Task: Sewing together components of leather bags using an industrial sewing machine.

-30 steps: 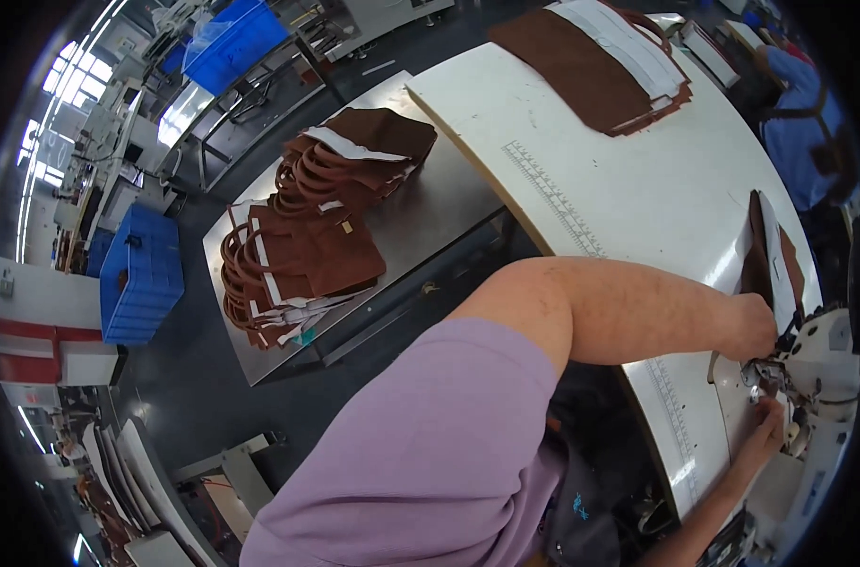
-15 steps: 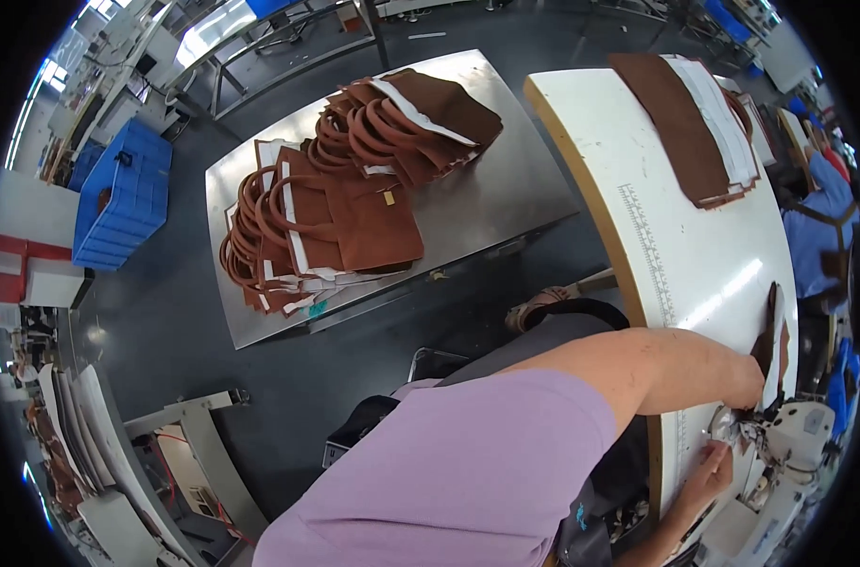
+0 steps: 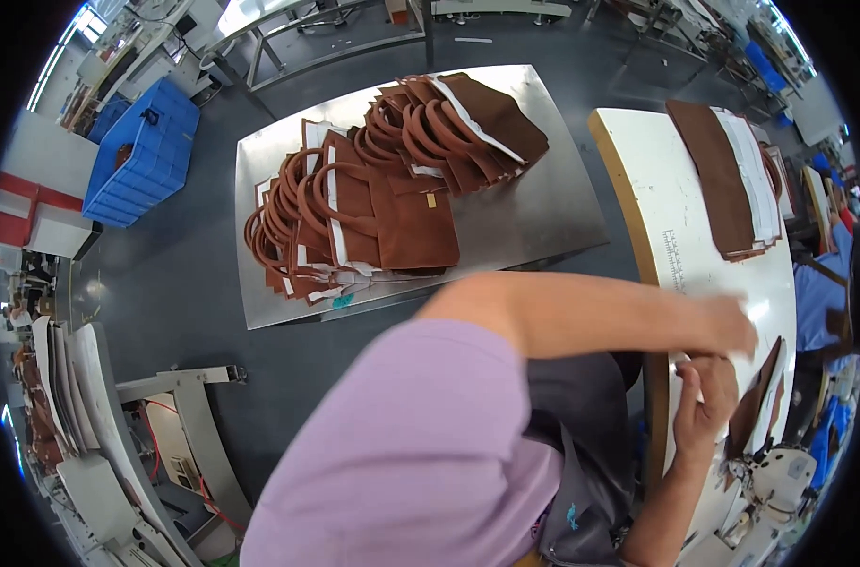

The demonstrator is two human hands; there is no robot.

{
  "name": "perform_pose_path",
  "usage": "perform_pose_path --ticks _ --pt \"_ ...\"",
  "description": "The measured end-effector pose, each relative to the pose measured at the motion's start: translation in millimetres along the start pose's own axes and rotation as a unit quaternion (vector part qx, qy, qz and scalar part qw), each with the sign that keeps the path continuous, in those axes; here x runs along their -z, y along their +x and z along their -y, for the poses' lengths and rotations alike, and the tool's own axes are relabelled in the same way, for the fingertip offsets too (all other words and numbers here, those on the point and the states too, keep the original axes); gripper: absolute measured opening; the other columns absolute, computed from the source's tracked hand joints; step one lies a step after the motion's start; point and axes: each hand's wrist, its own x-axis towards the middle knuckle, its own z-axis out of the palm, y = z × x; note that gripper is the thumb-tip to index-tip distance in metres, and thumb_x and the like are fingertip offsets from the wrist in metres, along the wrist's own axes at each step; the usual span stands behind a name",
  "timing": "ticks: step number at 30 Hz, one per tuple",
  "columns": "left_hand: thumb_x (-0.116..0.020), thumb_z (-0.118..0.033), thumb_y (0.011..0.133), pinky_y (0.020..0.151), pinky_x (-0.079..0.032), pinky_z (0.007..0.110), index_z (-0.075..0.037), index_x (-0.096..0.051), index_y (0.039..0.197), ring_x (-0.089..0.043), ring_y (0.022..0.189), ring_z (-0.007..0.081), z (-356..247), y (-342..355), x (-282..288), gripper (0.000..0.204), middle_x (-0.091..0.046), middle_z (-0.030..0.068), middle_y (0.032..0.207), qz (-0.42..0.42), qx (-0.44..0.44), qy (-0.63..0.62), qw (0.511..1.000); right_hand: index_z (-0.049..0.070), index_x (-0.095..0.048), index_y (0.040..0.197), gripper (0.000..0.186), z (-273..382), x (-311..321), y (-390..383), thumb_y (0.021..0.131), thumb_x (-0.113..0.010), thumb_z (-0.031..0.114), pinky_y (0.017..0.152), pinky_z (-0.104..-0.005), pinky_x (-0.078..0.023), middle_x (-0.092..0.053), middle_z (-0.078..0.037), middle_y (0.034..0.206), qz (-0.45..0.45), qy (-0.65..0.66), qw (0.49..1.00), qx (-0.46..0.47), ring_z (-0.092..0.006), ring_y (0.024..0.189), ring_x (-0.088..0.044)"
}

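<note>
My left hand [image 3: 730, 326] is smeared by motion above the white sewing table [image 3: 638, 161]; its fingers do not show clearly. Just nearer, my right hand [image 3: 709, 397] is raised with fingers curled and thumb up, close to the left one. Whatever it may hold is hidden. Beside my right hand, a brown leather-like piece [image 3: 753, 408] with a white strip [image 3: 768, 402] lies at the white sewing machine's head [image 3: 780, 472]. Farther along the same table rests a stack of brown panels [image 3: 713, 180] with white edging.
To the left stands a metal table [image 3: 534, 222] bearing several brown bag panels with handles [image 3: 416, 231]. A blue crate [image 3: 142, 156] sits on the floor at the far left. Another machine table [image 3: 118, 416] is at the near left. A person in blue [image 3: 822, 293] is beyond the right edge.
Both hands have left the sewing machine head and come together farther up the table. The brown piece stays by the machine. My view has shifted slightly.
</note>
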Motion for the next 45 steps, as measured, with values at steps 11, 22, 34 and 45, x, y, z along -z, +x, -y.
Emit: perform_pose_path --ticks 11,22,34,45 --pt "-0.075 -0.035 0.08 0.108 -0.04 0.043 0.009 -0.041 0.139 -0.045 0.131 0.0379 38.8 -400.4 255.7 0.08 -0.036 0.0303 0.147 -0.647 0.68 0.083 0.334 0.004 -0.071 0.092 0.01 -15.9 -41.8 35.7 0.083 -0.071 0.004 0.079 -0.0367 -0.044 -0.068 -0.008 0.091 0.055 0.124 0.988 -0.076 -0.0267 0.085 -0.059" --pt "-0.077 -0.043 0.082 0.095 -0.054 0.039 0.006 -0.047 0.136 -0.057 0.119 0.0281 61.6 -382.1 294.0 0.079 -0.047 0.0167 0.141 -0.807 0.51 -0.153 0.254 0.005 -0.073 0.096 0.015 -13.4 -39.8 31.7 0.081 -0.071 0.003 0.08 -0.0365 -0.045 -0.069 -0.007 0.094 0.058 0.115 0.989 -0.073 -0.0263 0.085 -0.059" --pt "-0.079 -0.044 0.084 0.057 -0.034 0.026 -0.02 -0.057 0.082 -0.037 0.053 0.0098 96.3 -437.2 319.9 0.032 -0.048 -0.0051 0.07 -0.706 0.59 -0.294 0.259 0.007 -0.073 0.096 0.016 -16.5 -39.6 33.4 0.08 -0.073 0.004 0.077 -0.0362 -0.043 -0.069 -0.006 0.093 0.051 0.109 0.991 -0.064 -0.025 0.082 -0.058" --pt "-0.08 -0.043 0.063 0.09 -0.053 0.043 -0.009 -0.078 0.103 -0.069 0.094 0.0349 120.0 -411.9 298.9 0.052 -0.074 0.014 0.1 -0.492 0.747 0.178 0.41 0.005 -0.071 0.086 0.003 -22.9 -41.2 38.3 0.084 -0.069 0.004 0.071 -0.0346 -0.043 -0.066 -0.007 0.083 0.064 0.098 0.99 -0.082 -0.0243 0.076 -0.056"
